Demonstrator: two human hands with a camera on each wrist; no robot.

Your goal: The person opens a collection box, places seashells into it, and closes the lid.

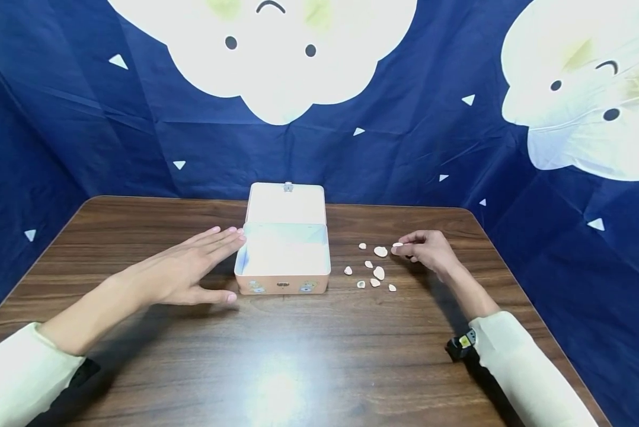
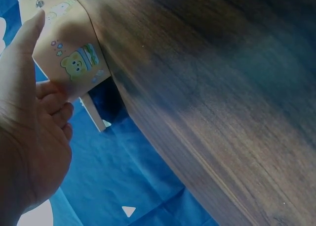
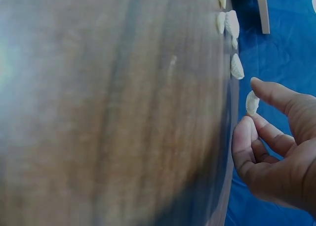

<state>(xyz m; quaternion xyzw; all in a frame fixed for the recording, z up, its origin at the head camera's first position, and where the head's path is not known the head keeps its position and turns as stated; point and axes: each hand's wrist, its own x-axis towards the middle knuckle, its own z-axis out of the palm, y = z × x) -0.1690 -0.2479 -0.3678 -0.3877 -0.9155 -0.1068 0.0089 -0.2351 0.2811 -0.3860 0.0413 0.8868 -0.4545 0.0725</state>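
My right hand point(image 1: 431, 250) pinches a small white seashell point(image 3: 252, 103) between thumb and fingertips, just above the table's right side. Several more white seashells point(image 1: 379, 273) lie loosely scattered to the left of that hand. In the middle of the table stands a peach-coloured tin box point(image 1: 282, 284) with its lid point(image 1: 286, 203) tipped back, showing a pale interior. My left hand point(image 1: 188, 270), fingers straight and thumb spread, is at the box's left wall. Whether its fingertips touch the wall I cannot tell. A bear sticker point(image 2: 75, 65) decorates the box's side in the left wrist view.
Everything stands on a dark wooden table point(image 1: 319, 350) with rounded far corners. Behind and beside it hangs a blue cloth point(image 1: 405, 154) with white clouds and triangles. A small dark device point(image 1: 460, 345) is strapped at the right wrist.
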